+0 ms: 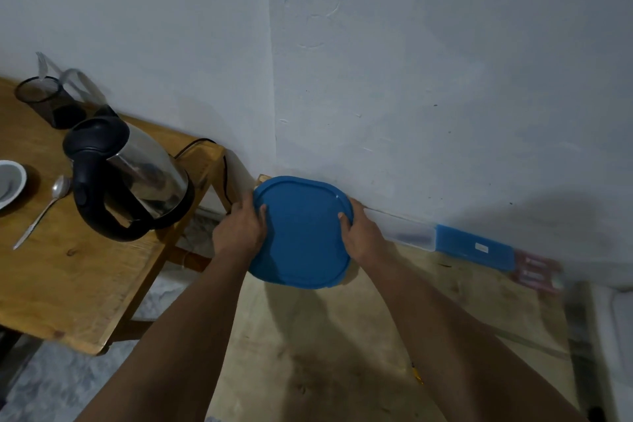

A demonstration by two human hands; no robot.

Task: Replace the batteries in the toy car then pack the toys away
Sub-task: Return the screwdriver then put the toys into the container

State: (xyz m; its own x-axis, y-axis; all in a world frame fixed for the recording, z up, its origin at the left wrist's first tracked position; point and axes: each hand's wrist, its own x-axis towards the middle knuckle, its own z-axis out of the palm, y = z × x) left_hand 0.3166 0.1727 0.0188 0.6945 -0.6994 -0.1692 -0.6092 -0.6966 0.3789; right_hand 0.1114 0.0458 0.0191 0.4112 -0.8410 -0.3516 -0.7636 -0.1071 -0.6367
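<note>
A: What takes up most of the view?

B: A pale wall (411,62) with a corner in it. Below it are two wooden surfaces: a bench (78,284) on the left, and a lower, paler board (342,336) under the arms.

A: And the task's thing?

B: A tub with a blue lid (303,233), held over the far end of the board, close to the wall. The lid is on, so what is inside cannot be seen. Whether it rests on the board or is lifted, I cannot tell.

A: The hands?

B: The left hand (241,228) clasps the tub's left edge, thumb on the lid. The right hand (361,233) clasps the right edge the same way. Both are closed on it.

A: What else is on the bench?

B: A steel kettle (137,175) with a black handle and lid, its cord running to the wall. Behind it is a dark mesh cup (44,101) holding clear plastic cutlery. At the left edge is a white bowl (8,185), and a spoon (44,209) lies beside it.

A: Any writing?

B: A long box (452,241), clear and blue, lies along the wall and bears a small white label, too blurred to read. Something pink (537,271) lies just past it.
</note>
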